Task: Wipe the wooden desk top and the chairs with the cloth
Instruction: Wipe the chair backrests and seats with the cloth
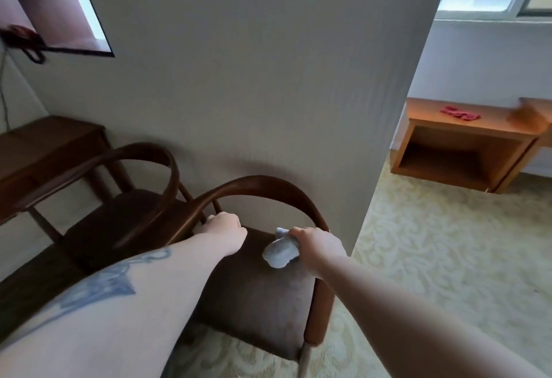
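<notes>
A dark wooden chair (263, 297) with a curved back rail and brown padded seat stands against the wall in front of me. My left hand (222, 228) grips the left part of its curved rail. My right hand (316, 246) holds a bunched pale grey cloth (280, 250) over the rear of the seat, just inside the right end of the rail. A second, similar chair (128, 198) stands to the left, tucked by the dark wooden desk (44, 150) at the far left.
A wall corner (388, 168) juts out just right of the chair. Beyond it, a light wooden side table (466, 150) carries a red cloth (460, 112). Patterned cream carpet (448, 258) spreads to the right. A framed mirror (59, 7) hangs upper left.
</notes>
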{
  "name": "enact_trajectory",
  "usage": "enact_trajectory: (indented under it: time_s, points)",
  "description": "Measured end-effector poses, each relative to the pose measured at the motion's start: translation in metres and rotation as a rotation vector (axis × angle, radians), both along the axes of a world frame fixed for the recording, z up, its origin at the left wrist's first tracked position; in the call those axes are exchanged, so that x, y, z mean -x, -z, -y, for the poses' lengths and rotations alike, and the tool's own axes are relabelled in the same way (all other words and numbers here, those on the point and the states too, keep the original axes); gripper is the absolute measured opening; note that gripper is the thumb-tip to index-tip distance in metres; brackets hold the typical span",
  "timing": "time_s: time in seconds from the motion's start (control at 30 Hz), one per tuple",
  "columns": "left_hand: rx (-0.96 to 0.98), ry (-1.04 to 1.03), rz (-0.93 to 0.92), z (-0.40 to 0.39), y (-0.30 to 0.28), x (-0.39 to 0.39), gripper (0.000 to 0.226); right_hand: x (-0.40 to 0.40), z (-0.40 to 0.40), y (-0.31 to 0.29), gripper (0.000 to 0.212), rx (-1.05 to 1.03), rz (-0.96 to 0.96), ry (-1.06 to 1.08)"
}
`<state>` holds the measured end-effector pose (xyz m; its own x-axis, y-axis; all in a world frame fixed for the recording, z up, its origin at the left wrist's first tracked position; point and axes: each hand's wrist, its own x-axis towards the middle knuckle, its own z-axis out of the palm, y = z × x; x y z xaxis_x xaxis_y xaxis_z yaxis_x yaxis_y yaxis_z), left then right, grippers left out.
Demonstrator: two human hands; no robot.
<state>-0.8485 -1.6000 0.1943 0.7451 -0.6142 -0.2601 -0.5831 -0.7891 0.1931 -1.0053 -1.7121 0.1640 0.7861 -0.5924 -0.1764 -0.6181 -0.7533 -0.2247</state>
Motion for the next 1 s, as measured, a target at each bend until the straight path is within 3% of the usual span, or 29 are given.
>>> enact_trajectory:
  time_s: [0.27, 0.47, 1.0]
  points:
    - [0.065, 0.059, 0.010, 0.030, -0.013, 0.005, 0.026, -0.011, 0.028, -0.017, 0.053, 0.066, -0.014, 0.031]
    - [0.115, 0.004, -0.015, 0.032, 0.003, -0.035, 0.023, -0.026, 0.047, -0.019, 0.052, 0.077, -0.048, 0.111]
    - [-0.078, 0.308, -0.027, -0.028, 0.054, -0.193, 0.028, -0.152, -0.053, 0.033, 0.049, -0.034, 0.034, 0.428]
